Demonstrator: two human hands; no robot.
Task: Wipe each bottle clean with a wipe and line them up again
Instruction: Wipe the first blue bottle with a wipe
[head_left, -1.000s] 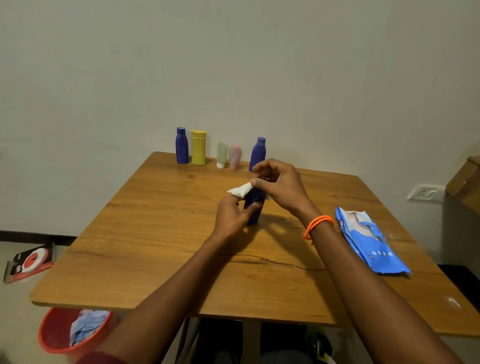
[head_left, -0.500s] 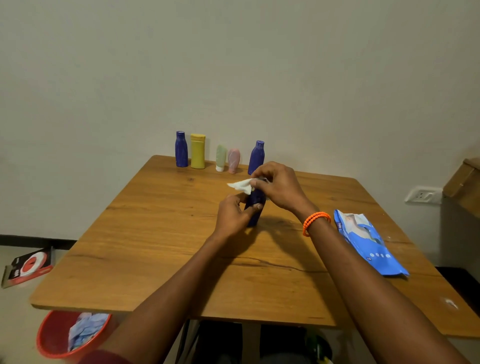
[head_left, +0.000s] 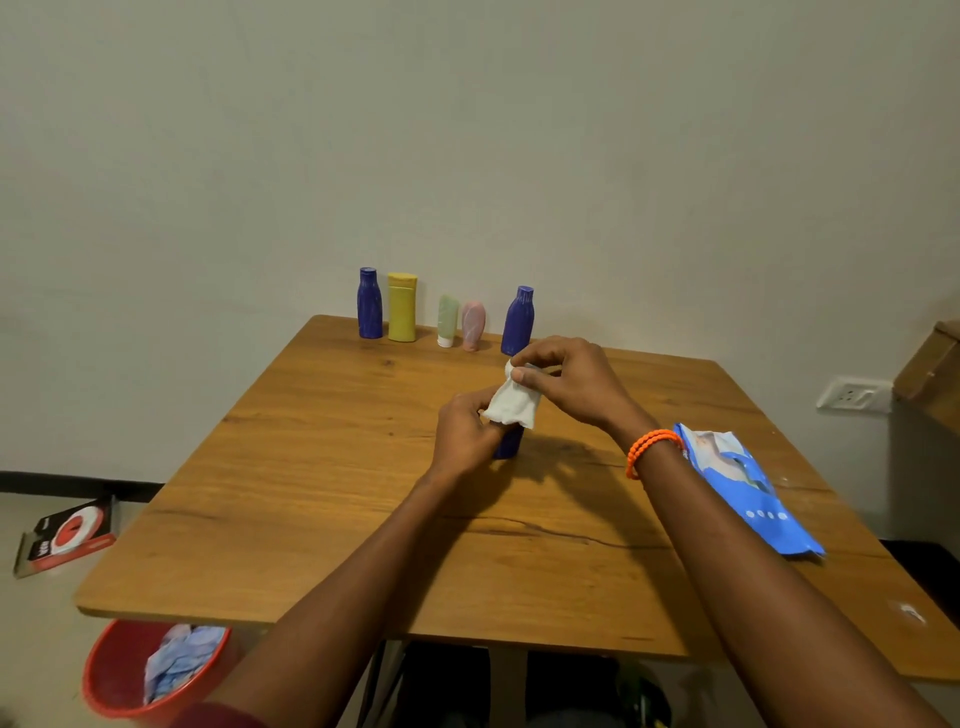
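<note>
Here, the left hand (head_left: 464, 434) gripped the blue bottle (head_left: 509, 444) mid-table while the right hand (head_left: 569, 382) pinched the wipe (head_left: 511, 402) over its top. A hard rub could likely topple it toward the row (head_left: 447, 319) at twelve o'clock.

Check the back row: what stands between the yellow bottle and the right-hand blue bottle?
In the head view, two small tubes: a pale green tube, then a pink tube, between the yellow bottle and the blue bottle.

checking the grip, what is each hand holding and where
Left hand grips the blue bottle around its body; right hand pinches the white wipe at its top.
</note>
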